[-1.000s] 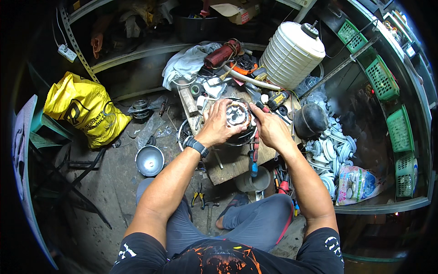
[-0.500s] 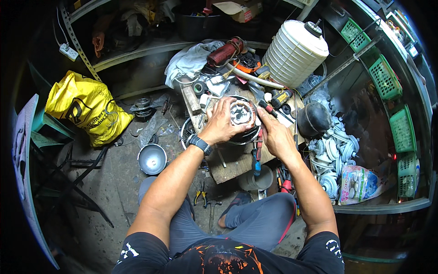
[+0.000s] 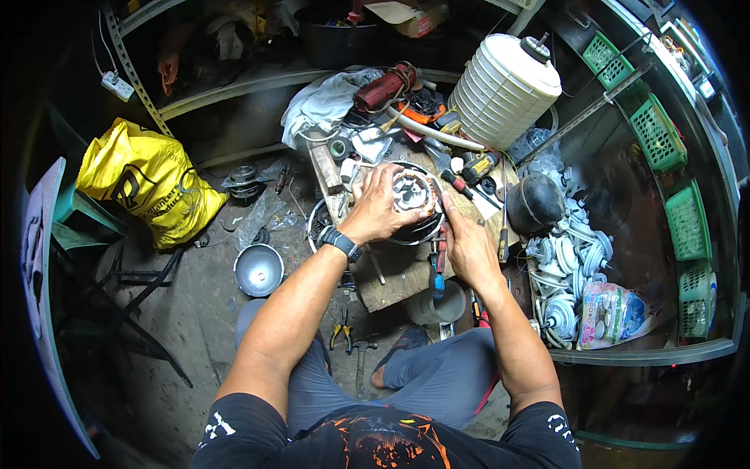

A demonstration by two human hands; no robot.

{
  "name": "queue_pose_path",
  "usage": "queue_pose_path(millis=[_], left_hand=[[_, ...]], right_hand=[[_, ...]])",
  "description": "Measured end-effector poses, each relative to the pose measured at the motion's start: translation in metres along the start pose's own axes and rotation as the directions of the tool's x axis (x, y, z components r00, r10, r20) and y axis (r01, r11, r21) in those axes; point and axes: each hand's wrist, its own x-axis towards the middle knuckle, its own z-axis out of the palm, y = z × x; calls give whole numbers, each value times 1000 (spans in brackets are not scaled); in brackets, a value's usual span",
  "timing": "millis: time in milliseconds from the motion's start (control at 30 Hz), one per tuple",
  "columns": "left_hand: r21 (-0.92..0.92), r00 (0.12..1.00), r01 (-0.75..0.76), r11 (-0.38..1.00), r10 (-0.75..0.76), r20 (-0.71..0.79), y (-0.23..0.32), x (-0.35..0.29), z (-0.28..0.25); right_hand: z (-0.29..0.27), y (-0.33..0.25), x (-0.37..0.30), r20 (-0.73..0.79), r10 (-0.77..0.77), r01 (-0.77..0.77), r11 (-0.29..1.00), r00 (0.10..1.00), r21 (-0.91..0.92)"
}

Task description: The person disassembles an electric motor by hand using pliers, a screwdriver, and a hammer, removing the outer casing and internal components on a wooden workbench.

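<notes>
A round motor stator (image 3: pixel 412 191) with copper windings around a pale core sits over the small wooden bench. My left hand (image 3: pixel 376 205), with a dark watch at the wrist, wraps round its left and near side, fingers along the upper left rim. My right hand (image 3: pixel 469 241) is closed against its right edge, fingers pressed together; the thumb is mostly hidden. A round metal bowl-like rim (image 3: pixel 406 240) shows beneath the stator. Just beyond my right fingers lies a red-and-black-handled screwdriver (image 3: pixel 455 186). Pliers with red and blue handles (image 3: pixel 438 273) hang at the bench's near edge.
A white ribbed tank (image 3: pixel 504 90) and a black rounded housing (image 3: pixel 536 203) stand right of the wooden bench (image 3: pixel 398 277). White plastic parts (image 3: pixel 566 262) are heaped beyond. On the floor are a metal bowl (image 3: pixel 259 270), pliers (image 3: pixel 341 332), a hammer (image 3: pixel 360 359) and a yellow sack (image 3: pixel 148 184).
My right hand has shifted slightly down and left, away from the screwdriver, to the stator's right edge. My left hand stays on the stator. The view has moved a little.
</notes>
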Motion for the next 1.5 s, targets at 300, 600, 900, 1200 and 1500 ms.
queue_pose_path(millis=[300,600,900,1200,1500], left_hand=[[-16,1000,18,1000,-18,-24,2,1,-1],[-50,998,3,999,-6,-61,-1,-1,-2],[-120,1000,-20,993,20,-3,-8,3,-4],[-191,997,-23,981,9,-74,-10,-1,2],[-117,997,-53,992,45,-68,-8,-1,1]], right_hand=[[1,-21,-20,-66,92,-86,993,994,77],[-29,-8,-28,-21,31,-26,980,999,200],[-58,17,80,253,-118,93,990,960,108],[-58,7,98,326,-140,134,990,935,41],[-85,1,105,496,-46,-17,992,867,123]])
